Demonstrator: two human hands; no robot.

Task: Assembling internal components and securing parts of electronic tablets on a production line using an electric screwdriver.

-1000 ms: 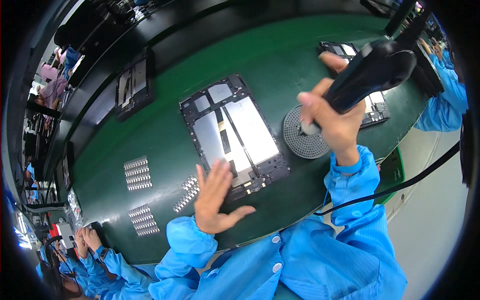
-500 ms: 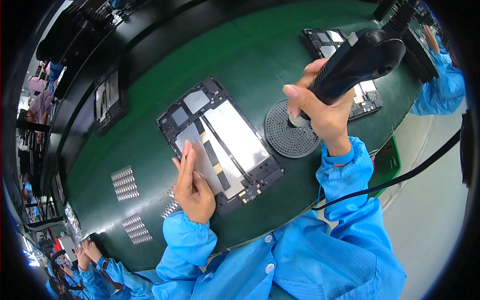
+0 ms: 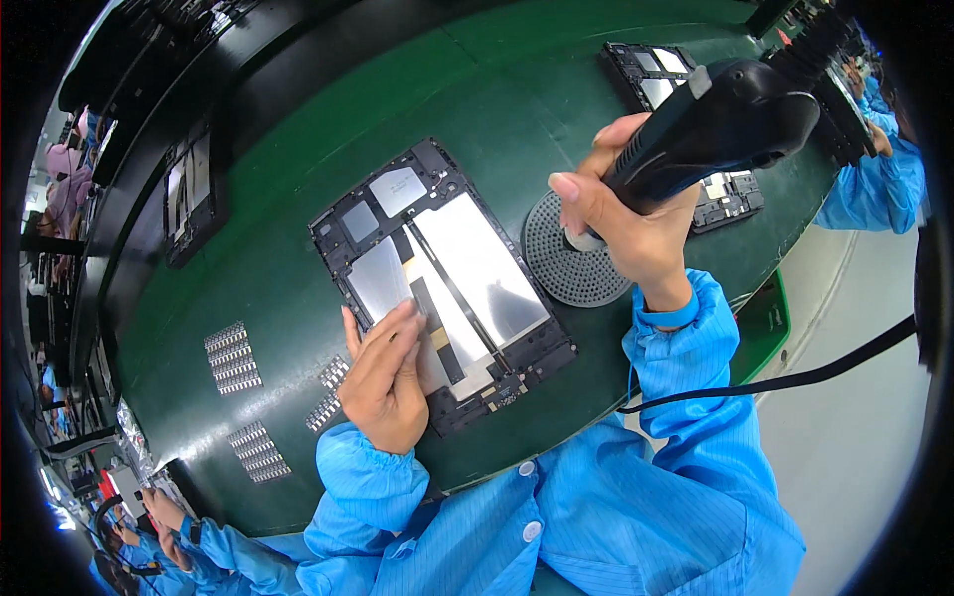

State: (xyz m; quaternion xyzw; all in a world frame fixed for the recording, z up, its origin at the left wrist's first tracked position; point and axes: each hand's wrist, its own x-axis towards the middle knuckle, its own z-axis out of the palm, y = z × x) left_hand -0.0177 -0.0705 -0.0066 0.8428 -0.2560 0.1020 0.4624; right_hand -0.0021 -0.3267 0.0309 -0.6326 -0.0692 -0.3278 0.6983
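In front of me lies an opened tablet (image 3: 469,263) with its silver battery panels, ribbon cables and black frame exposed. My left hand (image 3: 386,382) rests at its lower left, fingers stretched out over the silver panel; nothing shows in its grasp. To the right, my right hand (image 3: 641,223) is wrapped round a black handheld tool (image 3: 711,129) that has a ribbed hose or cable at its far end. Below that hand, a round grey perforated disc (image 3: 568,273) sits on the table, close to the tablet's right edge. A pale round tip near my fingers is partly hidden.
Sets of small metal parts (image 3: 233,358) lie on the green table (image 3: 278,238) at the left. Another open tablet (image 3: 191,199) is at the far left, with more (image 3: 730,202) behind my right hand. A green bin (image 3: 767,333) and black cable (image 3: 795,382) are at right. Co-workers' hands (image 3: 164,512) appear at lower left.
My left hand has turned from edge-on to lying over the tablet's silver panel. The tablet has shifted slightly. My right hand keeps its hold on the tool.
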